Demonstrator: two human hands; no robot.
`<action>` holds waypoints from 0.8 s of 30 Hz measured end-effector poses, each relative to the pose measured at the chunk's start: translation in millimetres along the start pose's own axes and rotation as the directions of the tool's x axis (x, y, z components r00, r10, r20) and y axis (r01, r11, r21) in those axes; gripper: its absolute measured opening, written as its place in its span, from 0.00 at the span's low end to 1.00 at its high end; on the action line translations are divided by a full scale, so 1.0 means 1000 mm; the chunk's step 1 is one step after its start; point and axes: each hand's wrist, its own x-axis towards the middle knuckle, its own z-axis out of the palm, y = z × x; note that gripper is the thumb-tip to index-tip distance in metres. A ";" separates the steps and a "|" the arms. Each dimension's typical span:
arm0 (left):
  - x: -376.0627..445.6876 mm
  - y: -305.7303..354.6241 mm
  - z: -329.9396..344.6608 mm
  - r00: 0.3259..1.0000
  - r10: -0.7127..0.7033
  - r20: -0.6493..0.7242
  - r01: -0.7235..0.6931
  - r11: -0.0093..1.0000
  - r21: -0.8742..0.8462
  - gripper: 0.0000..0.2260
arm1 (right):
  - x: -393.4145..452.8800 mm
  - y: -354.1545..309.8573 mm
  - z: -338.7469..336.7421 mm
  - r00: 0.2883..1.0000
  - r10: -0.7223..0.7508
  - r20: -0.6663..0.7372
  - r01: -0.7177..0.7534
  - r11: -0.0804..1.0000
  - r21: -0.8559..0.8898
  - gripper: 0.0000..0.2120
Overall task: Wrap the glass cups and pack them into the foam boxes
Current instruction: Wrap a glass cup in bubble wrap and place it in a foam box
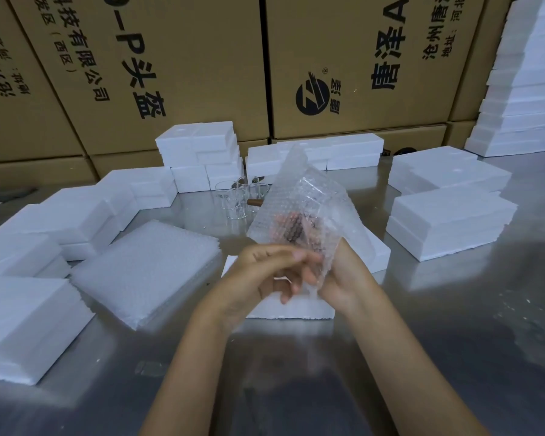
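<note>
Steel table (453, 357) (glossy) amid foam boxes (450, 215), cardboard cartons (343, 58) behind

A grey, shiny metal table top (453, 341) spreads beneath and all round the fingers (299, 256). It takes soft, even light, with pale glare to their right and a dull dark reflection on the near side of them. Small white crumbs (516, 313) speckle the metal well to the right of the fingers. Beyond the fingers a wall of large brown corrugated cardboard cartons (343, 73) closes off the view, printed with black Chinese characters turned sideways. A round black logo (312, 97) sits almost straight above the fingers. A lower row of cartons (38, 171) stands at table level. A small dark object (405, 151), perhaps a tool, lies far beyond and right.
</note>
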 end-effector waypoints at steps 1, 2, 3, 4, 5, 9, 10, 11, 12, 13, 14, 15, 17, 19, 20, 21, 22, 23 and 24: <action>0.000 0.004 -0.004 0.992 0.026 -0.127 -0.034 0.998 -0.059 0.10 | 0.001 0.000 -0.001 1.000 -0.019 0.006 0.019 1.000 0.005 0.21; 0.000 0.008 -0.008 0.955 0.061 -0.290 -0.097 0.989 -0.112 0.10 | 0.003 0.001 -0.002 1.000 -0.031 -0.005 0.031 1.000 -0.001 0.21; 0.000 0.011 -0.014 0.886 0.106 -0.452 -0.183 0.975 -0.130 0.10 | 0.003 0.001 -0.002 0.999 -0.032 -0.016 0.032 0.999 -0.011 0.20; -0.001 0.013 -0.020 0.796 0.152 -0.586 -0.252 0.963 -0.092 0.08 | 0.004 0.001 -0.002 0.999 -0.027 -0.023 0.027 0.999 -0.017 0.18; -0.002 0.013 -0.026 0.713 0.194 -0.674 -0.276 0.961 -0.016 0.06 | 0.003 0.001 -0.002 1.000 -0.017 -0.010 0.017 1.000 -0.019 0.16; -0.009 0.011 -0.026 0.744 0.208 -0.635 -0.173 0.978 0.118 0.18 | -0.001 0.002 0.002 0.996 0.041 0.083 -0.035 0.997 -0.076 0.16; -0.009 0.012 -0.023 0.804 0.170 -0.569 -0.155 0.985 0.076 0.21 | 0.000 0.003 0.005 0.994 0.046 0.101 -0.036 0.994 -0.104 0.17; -0.009 0.014 -0.020 0.851 0.138 -0.508 -0.142 0.989 0.030 0.23 | 0.000 0.004 0.007 0.992 0.049 0.115 -0.034 0.992 -0.122 0.18; -0.009 0.016 -0.017 0.875 0.099 -0.474 -0.119 0.993 -0.013 0.24 | 0.000 0.006 0.009 0.991 0.063 0.116 -0.049 0.991 -0.122 0.19; -0.009 0.017 -0.015 0.883 0.066 -0.465 -0.099 0.994 -0.047 0.26 | -0.001 0.007 0.011 0.991 0.084 0.105 -0.072 0.991 -0.115 0.19; -0.008 0.017 -0.014 0.883 0.051 -0.466 -0.088 0.994 -0.059 0.26 | -0.001 0.008 0.012 0.992 0.097 0.086 -0.086 0.989 -0.119 0.19; -0.007 0.016 -0.015 0.881 0.050 -0.470 -0.085 0.995 -0.054 0.26 | -0.002 0.008 0.012 0.993 0.095 0.066 -0.085 0.986 -0.141 0.19; -0.007 0.015 -0.015 0.883 0.057 -0.465 -0.085 0.996 -0.041 0.24 | -0.002 0.009 0.009 0.995 0.074 0.065 -0.059 0.977 -0.207 0.22; -0.007 0.015 -0.016 0.889 0.028 -0.456 -0.054 0.998 -0.044 0.30 | -0.003 0.008 0.008 0.992 0.091 0.085 -0.069 0.970 -0.233 0.25; -0.008 0.015 -0.017 0.887 -0.003 -0.461 -0.027 0.998 -0.058 0.39 | -0.003 0.008 0.008 0.990 0.108 0.092 -0.083 0.968 -0.235 0.24; -0.008 0.016 -0.017 0.885 -0.027 -0.464 -0.011 0.997 -0.079 0.48 | -0.004 0.008 0.008 0.986 0.126 0.110 -0.099 0.969 -0.226 0.24; -0.009 0.016 -0.017 0.884 -0.038 -0.465 -0.010 0.995 -0.100 0.56 | -0.004 0.009 0.007 0.981 0.144 0.127 -0.115 0.971 -0.212 0.24; -0.010 0.017 -0.017 0.882 -0.041 -0.469 -0.015 0.993 -0.115 0.59 | -0.007 0.006 0.007 0.978 0.156 0.135 -0.127 0.971 -0.201 0.23; -0.010 0.018 -0.015 0.874 -0.048 -0.484 -0.012 0.993 -0.122 0.60 | -0.010 0.004 0.006 0.979 0.159 0.129 -0.131 0.971 -0.200 0.22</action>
